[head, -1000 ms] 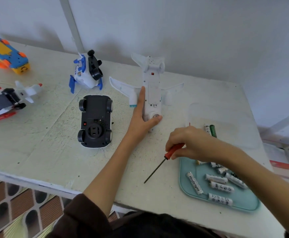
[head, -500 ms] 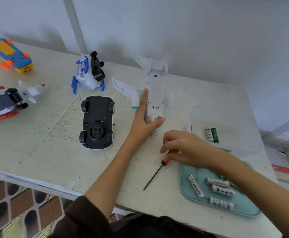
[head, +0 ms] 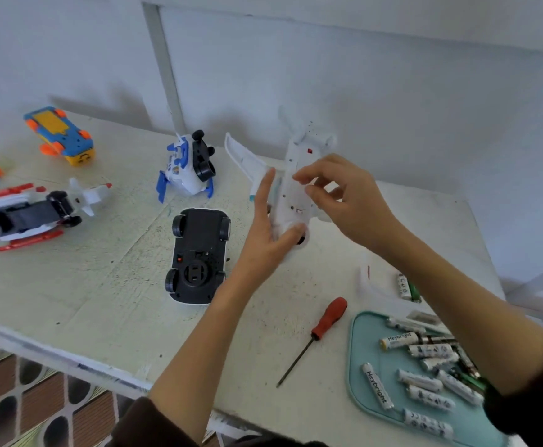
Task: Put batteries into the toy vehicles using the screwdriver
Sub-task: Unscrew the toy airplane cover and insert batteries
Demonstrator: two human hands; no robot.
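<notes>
a scuffed white table [head: 70,295] carries an upturned black toy car [head: 199,253], a red-handled screwdriver [head: 315,337], a teal battery tray [head: 360,366] and more toys.

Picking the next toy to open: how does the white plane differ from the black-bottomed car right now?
The white plane is lifted, tilted, held by the left hand with the right hand at its belly; the black-bottomed car lies untouched on the table. The plane's underside is white, the car's black. Both show their undersides.
</notes>
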